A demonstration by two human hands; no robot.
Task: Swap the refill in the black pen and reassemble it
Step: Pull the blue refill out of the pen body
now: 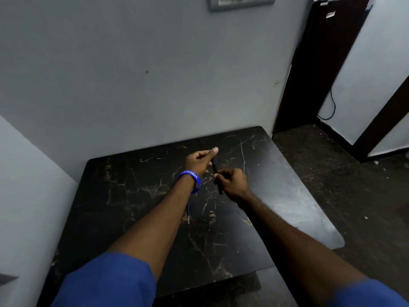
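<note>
The left hand (200,161), with a blue wristband (192,179) at the wrist, is raised above the black marble table (141,196), fingers curled in and thumb stretched out; something small and bluish shows at the fingertips, though what it is cannot be told. Just right of it, the black pen (217,177) is held in the air between both hands, its upper end against the left palm. The right hand (232,181) is closed round the pen's lower half, fingers pinched at mid-barrel (probably at the joint). Risk noted: with the work done in mid-air, a slipped twist could drop a small part onto the dark, veined top, where it would be hard to find. The pen's long axis runs nearly straight away from the person, far end tipped slightly left, near end pointing back toward the body.
</note>
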